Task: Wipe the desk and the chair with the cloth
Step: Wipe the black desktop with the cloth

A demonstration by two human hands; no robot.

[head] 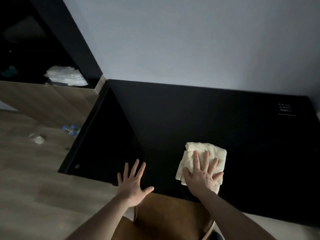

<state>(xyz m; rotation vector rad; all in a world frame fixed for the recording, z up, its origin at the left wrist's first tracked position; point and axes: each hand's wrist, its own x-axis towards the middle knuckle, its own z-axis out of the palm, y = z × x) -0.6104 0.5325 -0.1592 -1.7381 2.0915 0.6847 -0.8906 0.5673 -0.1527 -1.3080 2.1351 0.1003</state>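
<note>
Dark table [190,118] is being wiped: the right hand [200,177] presses flat on the cloth [204,149], the left hand [133,184] is spread, and the next stroke needs untouched areas, then the chair [166,215].

We look from head height, forward and steeply down, onto the matte black rectangular desk [190,118] — close enough that both bare forearms enter from the bottom edge. Only this one wide-angle view — the pale grey wall [190,40] fills the top.

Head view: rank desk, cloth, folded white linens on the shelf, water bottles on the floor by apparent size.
1. desk
2. cloth and folded white linens: look alike, and the linens lie farther off, so unranked
3. water bottles
</note>
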